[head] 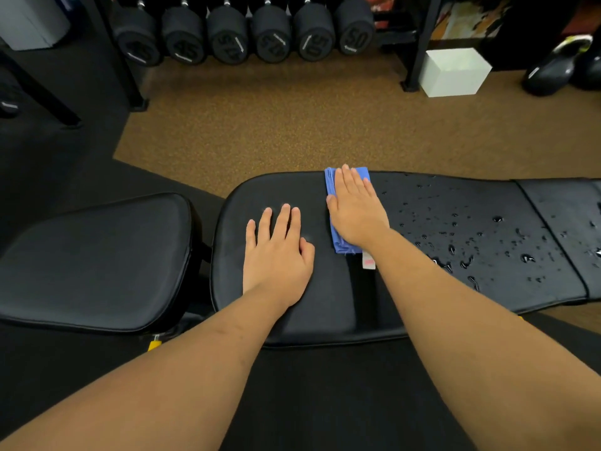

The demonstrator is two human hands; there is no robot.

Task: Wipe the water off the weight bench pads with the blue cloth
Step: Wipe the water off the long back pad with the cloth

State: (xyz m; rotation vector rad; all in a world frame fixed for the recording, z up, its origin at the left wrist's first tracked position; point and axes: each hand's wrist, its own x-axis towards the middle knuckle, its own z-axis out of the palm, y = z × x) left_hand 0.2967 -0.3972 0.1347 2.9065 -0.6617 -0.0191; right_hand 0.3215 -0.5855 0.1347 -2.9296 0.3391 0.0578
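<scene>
Back pad (487, 196) across centre, seat pad (97, 262) to its left, narrow gap between. Dumbbells (227, 37) racked beyond brown floor (260, 125). Left hand (276, 255) flat on dry left end of back pad, fingers straight, holding nothing. Right hand (356, 211) flat on folded blue cloth (331, 187), pressing it onto back pad, near left hand, not touching. Water drops (497, 219) beaded on pad right of cloth.
</scene>
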